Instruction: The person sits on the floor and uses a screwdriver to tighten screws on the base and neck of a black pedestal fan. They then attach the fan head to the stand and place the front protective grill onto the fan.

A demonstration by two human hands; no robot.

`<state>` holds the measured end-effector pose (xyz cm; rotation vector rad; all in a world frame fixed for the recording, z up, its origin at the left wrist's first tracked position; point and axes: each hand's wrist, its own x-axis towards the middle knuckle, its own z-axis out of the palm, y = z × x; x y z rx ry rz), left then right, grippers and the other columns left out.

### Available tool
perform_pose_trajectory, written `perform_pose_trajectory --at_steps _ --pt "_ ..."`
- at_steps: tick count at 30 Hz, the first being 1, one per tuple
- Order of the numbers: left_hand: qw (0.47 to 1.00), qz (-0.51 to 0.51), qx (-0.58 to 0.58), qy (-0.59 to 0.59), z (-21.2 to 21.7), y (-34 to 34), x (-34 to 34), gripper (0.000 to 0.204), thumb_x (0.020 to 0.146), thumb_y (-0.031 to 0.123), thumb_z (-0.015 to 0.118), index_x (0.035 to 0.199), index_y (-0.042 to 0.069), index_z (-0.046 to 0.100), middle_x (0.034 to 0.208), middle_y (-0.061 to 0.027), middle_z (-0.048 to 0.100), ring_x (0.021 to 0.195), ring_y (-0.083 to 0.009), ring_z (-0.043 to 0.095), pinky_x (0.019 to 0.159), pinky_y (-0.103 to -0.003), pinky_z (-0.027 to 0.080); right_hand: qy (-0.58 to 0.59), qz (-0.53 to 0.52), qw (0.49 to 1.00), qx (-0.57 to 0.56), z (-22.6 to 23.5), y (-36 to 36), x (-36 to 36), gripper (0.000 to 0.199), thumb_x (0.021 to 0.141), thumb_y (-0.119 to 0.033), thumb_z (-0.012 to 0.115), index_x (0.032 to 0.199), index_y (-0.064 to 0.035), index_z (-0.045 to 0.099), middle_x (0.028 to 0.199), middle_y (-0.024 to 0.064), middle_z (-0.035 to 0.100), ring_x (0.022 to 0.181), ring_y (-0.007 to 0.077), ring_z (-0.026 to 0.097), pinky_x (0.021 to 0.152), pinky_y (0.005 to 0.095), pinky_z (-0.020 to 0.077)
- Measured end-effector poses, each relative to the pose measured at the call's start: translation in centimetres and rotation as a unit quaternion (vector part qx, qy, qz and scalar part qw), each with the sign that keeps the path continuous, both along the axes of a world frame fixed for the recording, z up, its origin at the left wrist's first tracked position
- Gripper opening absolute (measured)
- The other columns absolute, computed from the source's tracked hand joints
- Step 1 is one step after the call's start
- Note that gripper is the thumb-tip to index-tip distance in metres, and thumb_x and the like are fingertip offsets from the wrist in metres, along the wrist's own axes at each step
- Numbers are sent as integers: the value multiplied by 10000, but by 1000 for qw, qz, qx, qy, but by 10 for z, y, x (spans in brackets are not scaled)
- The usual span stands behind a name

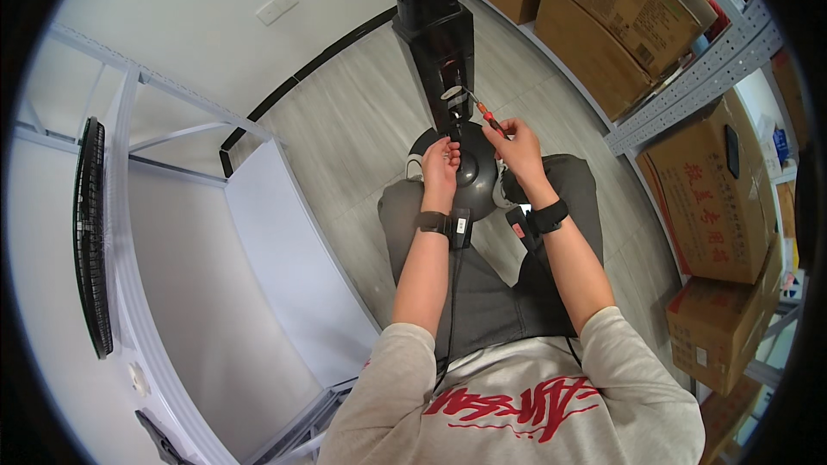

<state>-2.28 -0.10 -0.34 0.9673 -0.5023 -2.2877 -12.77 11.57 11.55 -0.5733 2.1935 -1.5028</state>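
My right hand [522, 155] is closed around the red and black handle of a screwdriver [489, 117]. Its thin metal shaft points up and left, toward an opening in the lower part of a black upright column [435, 56]. A pale oval piece and a silvery part show in that opening. Below, at the column's narrow foot, my left hand [440, 172] has its fingers curled in; whatever they grip is hidden. Under both hands lies a round, dark domed base [476, 174], between my knees.
A white metal shelf frame [133, 207] stands on the left, with a round black grille [90, 241] at its edge. Cardboard boxes [590, 47] fill shelving on the right, and a large carton [706, 198] sits nearer. Black modules with cables hang at both wrists.
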Motion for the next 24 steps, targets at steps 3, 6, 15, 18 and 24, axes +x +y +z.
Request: perform_pose_trajectory --at_steps 3,6,15,18,24 --pt "1000 14 -8 -6 0 2 -2 163 930 84 564 1059 -6 606 850 -120 654 677 -154 578 581 -258 454 -39 22 999 -6 -1 1 -5 463 963 -412 612 901 44 663 726 93 679 530 144 629 534 305 489" --pt "1000 16 -11 5 0 2 -2 165 940 98 605 1057 -18 604 889 -133 648 738 -170 580 606 -251 459 -84 36 996 0 -3 0 -9 424 944 -386 652 913 38 652 720 90 671 536 147 634 538 303 490" --pt "1000 10 -12 -18 1 0 -3 190 930 73 531 1097 -4 581 883 -128 652 695 -162 583 600 -262 465 -6 37 999 30 5 -1 -7 450 963 -398 615 924 49 662 728 113 694 547 173 651 535 311 488" --pt "1000 11 -20 -11 5 3 -3 186 931 74 532 1093 -3 582 880 -124 651 700 -162 583 603 -260 462 -76 43 996 24 0 -1 -11 442 941 -398 652 937 44 658 709 116 686 550 185 657 535 324 487" --pt "1000 11 -23 -12 4 1 -1 188 932 71 528 1095 -8 579 879 -124 648 707 -162 581 608 -260 461 100 6 994 32 -6 0 -5 524 989 -453 557 892 47 681 712 87 687 520 160 619 531 305 475"
